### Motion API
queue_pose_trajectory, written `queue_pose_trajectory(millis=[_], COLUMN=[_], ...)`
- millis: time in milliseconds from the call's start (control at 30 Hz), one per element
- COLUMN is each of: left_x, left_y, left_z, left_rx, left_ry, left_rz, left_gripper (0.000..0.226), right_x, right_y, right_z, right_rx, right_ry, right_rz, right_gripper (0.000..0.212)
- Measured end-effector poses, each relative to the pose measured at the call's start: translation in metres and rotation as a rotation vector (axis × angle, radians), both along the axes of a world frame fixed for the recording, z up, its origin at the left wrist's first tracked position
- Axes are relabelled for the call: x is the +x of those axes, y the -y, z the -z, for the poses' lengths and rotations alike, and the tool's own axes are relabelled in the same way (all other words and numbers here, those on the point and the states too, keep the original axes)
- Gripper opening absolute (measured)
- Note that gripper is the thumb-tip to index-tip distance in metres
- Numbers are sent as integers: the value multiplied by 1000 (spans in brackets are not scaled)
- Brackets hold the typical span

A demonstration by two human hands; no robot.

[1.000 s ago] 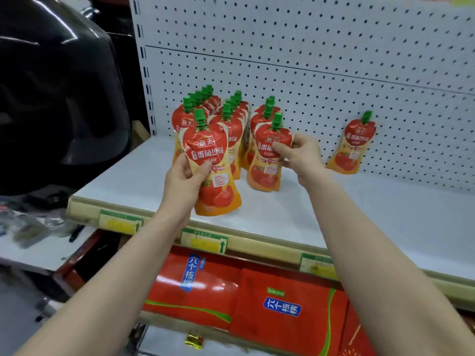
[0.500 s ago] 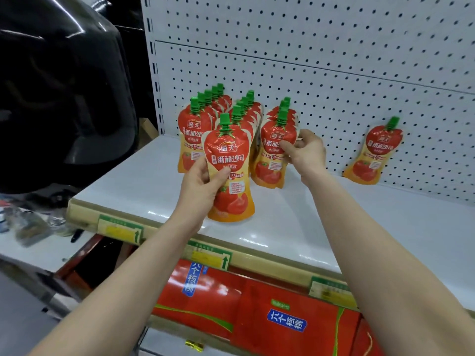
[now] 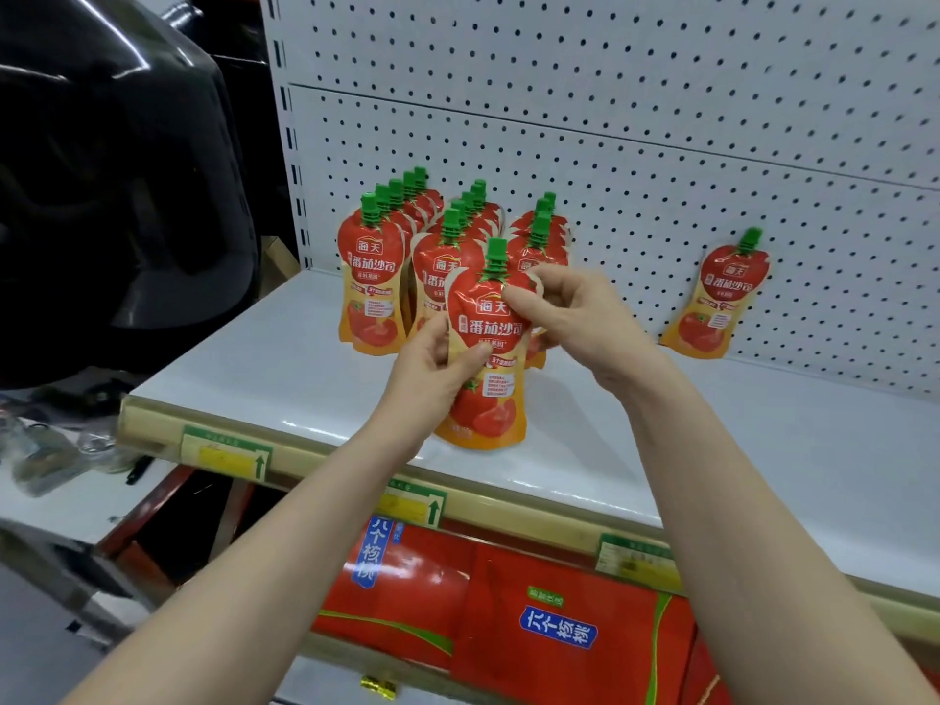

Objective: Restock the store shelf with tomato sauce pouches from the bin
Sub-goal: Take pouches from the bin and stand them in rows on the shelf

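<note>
White shelf (image 3: 712, 450), upright sauce pouches (image 3: 370, 292) in rows

Retail shop, stocked aisle. Evidence: white steel gondola shelf (image 3: 737, 450) with a perforated pegboard back panel (image 3: 610, 145) and a slotted upright (image 3: 291, 145) at its left edge. The label strip (image 3: 534, 513) along the shelf's front lip carries green-and-yellow price labels (image 3: 226, 452) with arrows pointing up. Identical tomato sauce pouches (image 3: 369, 282) stand faced front in three rows, green caps up, same printed brand on each. A lone pouch (image 3: 722, 297) leans on the panel further right. The lower tier holds red cartons (image 3: 559, 592) with blue printed name tags, side by side.
</note>
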State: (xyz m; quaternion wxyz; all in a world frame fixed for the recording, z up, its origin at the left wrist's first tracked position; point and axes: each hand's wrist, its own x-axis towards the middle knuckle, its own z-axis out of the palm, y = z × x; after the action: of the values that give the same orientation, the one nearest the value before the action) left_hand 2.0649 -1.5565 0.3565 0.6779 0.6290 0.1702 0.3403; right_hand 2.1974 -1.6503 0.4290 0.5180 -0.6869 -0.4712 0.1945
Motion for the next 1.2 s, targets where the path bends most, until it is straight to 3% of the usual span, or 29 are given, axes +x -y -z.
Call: queue_pose_trajectory(millis=[167,367,600,1067,1200], left_x=[3,8,32,46,45], left_y=[-2,-1,-3,-10,-9], left_z=[10,32,46,55,52], left_rx=[69,325,600,605,601], left_ry=[-104,-362,-551,-591,-603], left_rz=[-41,-119,-111,-131,-120], left_gripper=[39,42,53,58,57], right_x=[15,45,62,72,73], right_y=[14,10,-17,-32,-33], right_z=[-1,0,16,25,29], right_rx=[65,105,117,135,105], right_ry=[-80,-75,-58,73,146], right_rz=[68,193,197,169,221], right_gripper=[8,9,8,20,12])
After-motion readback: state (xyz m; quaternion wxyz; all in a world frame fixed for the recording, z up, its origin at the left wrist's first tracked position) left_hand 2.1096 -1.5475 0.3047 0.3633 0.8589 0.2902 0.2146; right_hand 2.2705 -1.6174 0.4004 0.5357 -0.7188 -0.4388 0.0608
